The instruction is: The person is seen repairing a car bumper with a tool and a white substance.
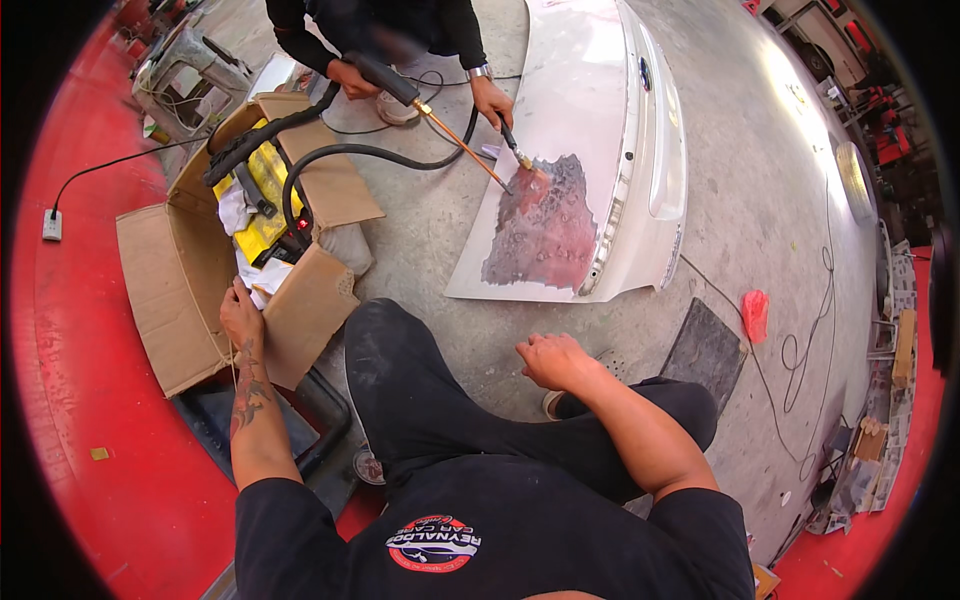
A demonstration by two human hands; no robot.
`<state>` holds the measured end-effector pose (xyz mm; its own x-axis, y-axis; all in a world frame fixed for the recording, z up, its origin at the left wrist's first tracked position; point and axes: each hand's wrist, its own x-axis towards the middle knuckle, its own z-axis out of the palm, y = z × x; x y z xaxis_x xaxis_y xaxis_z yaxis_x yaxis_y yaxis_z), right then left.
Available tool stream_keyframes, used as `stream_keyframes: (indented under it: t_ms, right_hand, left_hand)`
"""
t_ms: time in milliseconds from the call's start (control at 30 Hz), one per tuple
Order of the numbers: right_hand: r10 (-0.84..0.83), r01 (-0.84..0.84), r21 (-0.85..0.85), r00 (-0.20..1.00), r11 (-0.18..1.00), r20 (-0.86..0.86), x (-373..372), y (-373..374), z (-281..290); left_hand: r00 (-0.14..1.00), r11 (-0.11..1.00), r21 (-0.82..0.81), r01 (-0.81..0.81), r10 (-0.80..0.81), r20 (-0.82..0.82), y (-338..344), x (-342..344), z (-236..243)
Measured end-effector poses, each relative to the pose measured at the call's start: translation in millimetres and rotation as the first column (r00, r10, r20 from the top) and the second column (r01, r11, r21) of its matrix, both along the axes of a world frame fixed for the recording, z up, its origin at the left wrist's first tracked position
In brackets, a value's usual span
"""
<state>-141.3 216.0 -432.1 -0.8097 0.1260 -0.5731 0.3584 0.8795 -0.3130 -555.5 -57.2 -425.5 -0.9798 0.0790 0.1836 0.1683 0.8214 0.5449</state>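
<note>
My left hand (pixel 242 314) is at the near edge of an open cardboard box (pixel 180 290), fingers curled at its rim beside a crumpled white cloth (pixel 262 278). My right hand (pixel 553 361) hangs loosely closed over my bent leg, and nothing shows in it. Inside the box sits a yellow machine (pixel 262 185) with a black hose (pixel 375 150). Across from me, a person's hand (pixel 350 80) holds a torch with a long copper tube (pixel 465 145). Their other hand (pixel 491 100) works a brush (pixel 519 150) on the rough, reddish-grey patch (pixel 545 230) of a white car panel (pixel 610 110).
A dark flat mat (pixel 705 355) and a red plastic piece (pixel 755 315) lie on the concrete at right, near a trailing cable (pixel 825 290). A power socket (pixel 52 225) rests on the red floor at left. Behind the box stands a worn stool (pixel 190 75).
</note>
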Motion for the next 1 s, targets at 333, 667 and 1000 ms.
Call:
stream_keyframes:
  t_ms: [333,667,1000]
  right_hand:
    - [-0.007,0.008,-0.020,0.999,1.000,0.054,-5.4,2.3,9.0]
    - [-0.007,0.008,0.016,0.999,1.000,-0.046,0.5,1.2,-1.5]
    - [-0.005,0.005,-0.007,1.000,1.000,0.009,-1.1,1.7,2.1]
  left_hand:
    - [1.000,1.000,0.002,-0.001,0.001,0.000,0.8,1.5,2.1]
    - [1.000,1.000,-0.002,0.008,-0.008,0.006,0.5,1.0,1.8]
    - [1.000,1.000,-0.006,0.002,-0.002,0.005,0.1,0.8,1.0]
